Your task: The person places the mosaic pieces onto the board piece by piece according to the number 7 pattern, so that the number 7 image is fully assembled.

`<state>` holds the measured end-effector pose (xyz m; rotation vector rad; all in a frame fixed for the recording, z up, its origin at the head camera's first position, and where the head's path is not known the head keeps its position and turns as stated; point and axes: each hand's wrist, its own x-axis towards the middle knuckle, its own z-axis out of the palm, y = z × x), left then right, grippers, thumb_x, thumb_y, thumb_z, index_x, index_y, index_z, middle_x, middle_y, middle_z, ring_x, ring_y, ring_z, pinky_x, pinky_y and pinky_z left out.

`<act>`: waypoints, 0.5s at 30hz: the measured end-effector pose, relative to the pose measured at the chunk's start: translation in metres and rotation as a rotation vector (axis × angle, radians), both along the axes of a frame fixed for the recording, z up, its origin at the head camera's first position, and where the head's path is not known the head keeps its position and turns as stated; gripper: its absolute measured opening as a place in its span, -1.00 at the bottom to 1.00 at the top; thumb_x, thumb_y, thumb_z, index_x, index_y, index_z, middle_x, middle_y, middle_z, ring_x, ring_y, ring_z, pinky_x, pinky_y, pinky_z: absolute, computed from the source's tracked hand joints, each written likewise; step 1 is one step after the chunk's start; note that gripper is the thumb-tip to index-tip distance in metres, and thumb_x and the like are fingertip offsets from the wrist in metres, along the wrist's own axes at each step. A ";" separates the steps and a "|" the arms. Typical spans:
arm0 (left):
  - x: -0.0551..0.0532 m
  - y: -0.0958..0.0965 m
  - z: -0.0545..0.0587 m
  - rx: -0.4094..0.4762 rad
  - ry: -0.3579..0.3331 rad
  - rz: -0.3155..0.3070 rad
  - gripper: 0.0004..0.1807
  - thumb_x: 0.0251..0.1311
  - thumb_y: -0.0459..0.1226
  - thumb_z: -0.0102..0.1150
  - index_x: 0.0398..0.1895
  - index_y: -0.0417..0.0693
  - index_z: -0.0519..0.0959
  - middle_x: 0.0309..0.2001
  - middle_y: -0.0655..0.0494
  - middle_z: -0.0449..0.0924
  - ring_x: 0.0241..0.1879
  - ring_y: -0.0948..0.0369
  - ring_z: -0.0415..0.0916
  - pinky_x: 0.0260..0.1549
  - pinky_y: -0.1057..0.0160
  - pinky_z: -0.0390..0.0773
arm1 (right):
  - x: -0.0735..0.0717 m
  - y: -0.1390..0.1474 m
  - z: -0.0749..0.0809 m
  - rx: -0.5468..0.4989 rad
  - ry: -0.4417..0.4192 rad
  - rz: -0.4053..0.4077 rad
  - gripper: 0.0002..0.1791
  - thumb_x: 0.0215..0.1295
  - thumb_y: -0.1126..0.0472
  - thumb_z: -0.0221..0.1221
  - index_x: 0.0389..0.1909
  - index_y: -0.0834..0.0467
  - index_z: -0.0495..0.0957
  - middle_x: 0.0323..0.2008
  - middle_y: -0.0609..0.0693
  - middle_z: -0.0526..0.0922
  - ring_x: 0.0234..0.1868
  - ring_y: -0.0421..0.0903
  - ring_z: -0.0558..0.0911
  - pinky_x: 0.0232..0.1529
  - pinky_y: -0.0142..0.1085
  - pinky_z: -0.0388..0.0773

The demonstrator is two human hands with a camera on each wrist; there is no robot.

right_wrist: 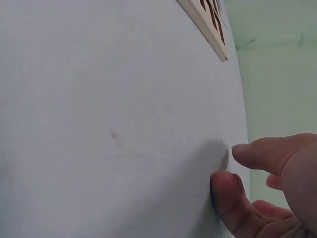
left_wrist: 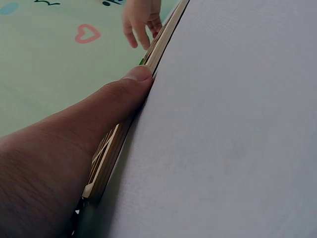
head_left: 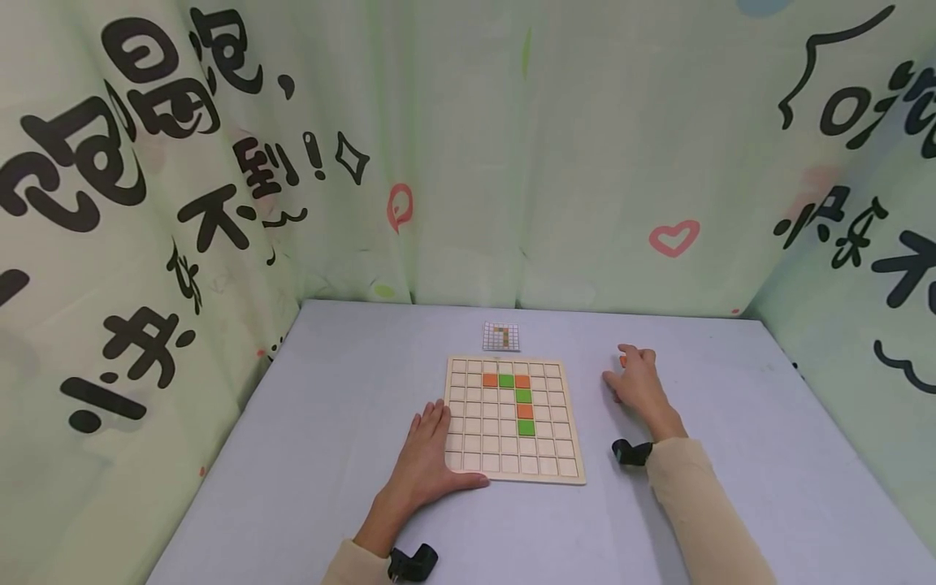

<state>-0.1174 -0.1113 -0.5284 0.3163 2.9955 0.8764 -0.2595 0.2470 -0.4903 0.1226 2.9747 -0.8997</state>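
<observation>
A light wooden grid board (head_left: 483, 447) lies flat on the table, with a bent line of alternating orange tiles (head_left: 491, 380) and green tiles (head_left: 526, 427) in its cells. My left hand (head_left: 424, 459) rests at the board's near left corner, fingers straight along the left side. Its thumb touches the near edge, as the left wrist view also shows. Right of the board is my right hand (head_left: 639, 390), above the table, fingers bent. A small orange tile (head_left: 622, 360) shows at its fingertips, mostly covered; the right wrist view does not show it.
Just beyond the board lies a small pattern card (head_left: 500, 336) with a printed grid. The white table (head_left: 329, 390) is bordered by pale green curtains (head_left: 468, 162) with black lettering. A black wrist camera (head_left: 413, 562) sits on the left wrist, another (head_left: 632, 452) on the right.
</observation>
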 end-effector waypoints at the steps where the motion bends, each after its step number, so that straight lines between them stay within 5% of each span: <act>1: 0.000 0.000 0.000 -0.004 -0.004 0.002 0.41 -0.24 0.39 0.42 0.53 -0.35 0.10 0.56 -0.22 0.07 0.60 -0.10 -0.09 0.59 -0.09 -0.04 | -0.001 0.001 0.000 0.006 -0.004 0.004 -0.26 0.35 0.24 0.11 0.45 0.44 0.10 0.34 0.57 0.06 0.05 0.30 0.46 0.23 0.16 0.44; 9: 0.000 0.000 0.000 0.007 -0.014 0.005 0.41 -0.23 0.42 0.39 0.54 -0.33 0.09 0.57 -0.20 0.06 0.61 -0.08 -0.10 0.59 -0.08 -0.06 | -0.009 0.003 0.002 0.050 -0.064 0.023 -0.28 0.37 0.27 0.05 0.46 0.48 0.07 0.34 0.60 0.04 0.16 0.34 0.41 0.28 0.18 0.42; 15: 0.000 0.000 0.000 -0.004 -0.014 0.007 0.42 -0.23 0.43 0.38 0.54 -0.32 0.09 0.57 -0.20 0.05 0.61 -0.08 -0.10 0.59 -0.07 -0.05 | -0.011 0.006 0.005 0.065 -0.131 0.028 -0.30 0.41 0.28 0.01 0.47 0.49 0.03 0.32 0.63 0.02 -0.09 0.21 0.63 0.23 0.15 0.46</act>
